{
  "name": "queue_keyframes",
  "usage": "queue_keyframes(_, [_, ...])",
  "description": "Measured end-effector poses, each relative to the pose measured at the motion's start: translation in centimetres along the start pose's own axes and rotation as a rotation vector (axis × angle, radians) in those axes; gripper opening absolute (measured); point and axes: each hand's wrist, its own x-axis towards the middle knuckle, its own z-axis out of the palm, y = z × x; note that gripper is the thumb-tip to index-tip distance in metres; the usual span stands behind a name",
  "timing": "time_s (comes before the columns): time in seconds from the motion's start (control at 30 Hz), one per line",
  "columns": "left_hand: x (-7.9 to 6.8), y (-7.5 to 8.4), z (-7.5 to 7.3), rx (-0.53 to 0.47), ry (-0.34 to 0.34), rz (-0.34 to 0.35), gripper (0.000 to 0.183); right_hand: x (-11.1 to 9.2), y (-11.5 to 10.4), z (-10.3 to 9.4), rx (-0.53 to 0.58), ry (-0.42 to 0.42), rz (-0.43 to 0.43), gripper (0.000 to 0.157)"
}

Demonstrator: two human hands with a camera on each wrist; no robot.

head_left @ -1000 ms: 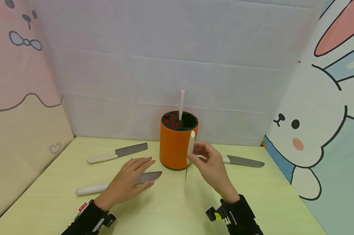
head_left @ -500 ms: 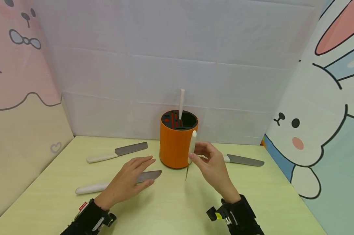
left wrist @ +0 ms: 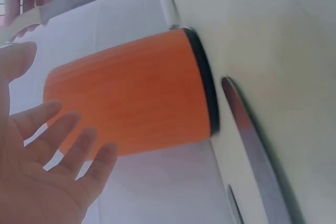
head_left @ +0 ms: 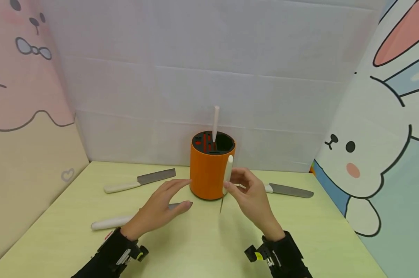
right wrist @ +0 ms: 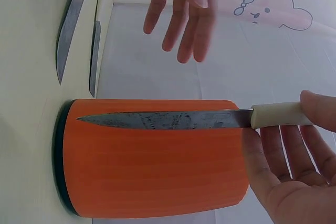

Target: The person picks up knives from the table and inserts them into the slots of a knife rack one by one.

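I've got a knife (right wrist: 199,119) pinched by the handle (head_left: 228,170) in my right grip (head_left: 247,191), just in front of the orange block (head_left: 206,175). Long axis is near upright, tip down, blade alongside the block's front wall, tip well below its slotted top (head_left: 206,147). My left grip (head_left: 162,208) is relaxed, nothing in it, near the block's left side.

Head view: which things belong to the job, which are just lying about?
In the job, apparently:
held knife, in right hand
orange knife block
inserted knife

Lying about for now:
front-left knife
back-left knife
right-side knife
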Motion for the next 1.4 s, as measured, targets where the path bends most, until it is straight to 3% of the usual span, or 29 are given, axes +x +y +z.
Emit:
queue_keyframes(0.27, [3.7, 2.8, 0.1, -0.196, 0.046, 0.056, 0.053, -0.2, 0.0, 0.1, -0.007, -0.002, -0.01, 0.028])
queue_keyframes(0.5, [6.6, 6.2, -0.2, -0.286, 0.068, 0.017, 0.047, -0.2, 0.3, 0.2, 0.032, -0.023, -0.038, 0.029])
queue_keyframes(0.7, [8.5, 7.8, -0.1, -0.386, 0.097, 0.011, 0.042, 0.0, 0.6, 0.2, 0.063, -0.04, -0.062, 0.028])
queue_keyframes(0.93, [9.4, 8.9, 0.2, -0.415, 0.119, 0.006, 0.04, -0.1, 0.4, 0.3, 0.041, -0.05, -0.107, 0.028])
queue_keyframes(1.2, [9.8, 9.1, 0.7, -0.421, 0.155, 0.001, 0.036, 0.0, 0.2, 0.4, 0.026, -0.036, -0.109, 0.029])
queue_keyframes(1.4, [9.9, 9.2, 0.7, -0.408, 0.142, 0.009, 0.032, -0.1, 0.2, 0.3, 0.007, -0.009, -0.092, 0.028])
